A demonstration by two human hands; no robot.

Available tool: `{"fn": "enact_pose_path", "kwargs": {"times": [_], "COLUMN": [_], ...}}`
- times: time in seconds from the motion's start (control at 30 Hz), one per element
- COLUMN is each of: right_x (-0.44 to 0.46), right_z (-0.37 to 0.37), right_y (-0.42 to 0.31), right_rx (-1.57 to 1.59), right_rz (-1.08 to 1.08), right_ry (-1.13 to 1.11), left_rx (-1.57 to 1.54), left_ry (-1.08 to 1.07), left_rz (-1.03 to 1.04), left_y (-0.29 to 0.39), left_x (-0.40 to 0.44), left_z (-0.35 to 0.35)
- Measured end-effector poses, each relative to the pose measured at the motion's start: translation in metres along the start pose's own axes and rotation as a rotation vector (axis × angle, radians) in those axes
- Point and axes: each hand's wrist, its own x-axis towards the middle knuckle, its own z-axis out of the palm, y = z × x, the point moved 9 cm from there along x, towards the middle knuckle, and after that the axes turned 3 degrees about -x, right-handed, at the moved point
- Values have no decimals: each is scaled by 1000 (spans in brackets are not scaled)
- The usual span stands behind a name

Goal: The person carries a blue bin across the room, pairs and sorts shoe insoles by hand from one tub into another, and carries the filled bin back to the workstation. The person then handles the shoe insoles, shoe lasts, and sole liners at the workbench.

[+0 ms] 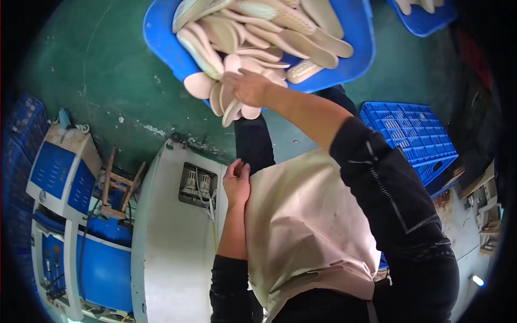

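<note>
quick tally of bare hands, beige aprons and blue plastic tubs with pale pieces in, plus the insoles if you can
Bare hands: 2 (right hand, left hand)
Beige cloth apron: 1
Blue plastic tubs: 2 (large tub, part-seen tub at top right)
Total: 5, without the pale, elongated insoles, which overlap too much to count

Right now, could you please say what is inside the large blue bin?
Jumbled pale insoles, with the right hand at their near edge; most of the floor of the bin is hidden beneath.
</note>
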Motion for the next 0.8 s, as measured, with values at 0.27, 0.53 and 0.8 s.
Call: {"fn": "enact_pose_path", "kwargs": {"times": [0.27,0.53,0.8], "right_x": [3,-276,-288], "right_z": [-2,-224,-197], "right_y": [-9,205,224], "right_rx": [-182,-86,-57], "right_rz": [-118,997,1000], "right_ry": [-147,236,340], "left_rx": [-464,-436,-315], "left_ry": [-48,-83,139], "left_rz": [-16,-95,17], "left_y": [-14,-31,-3], "left_x": [13,37,76], "left_z": [-1,10,5]}}
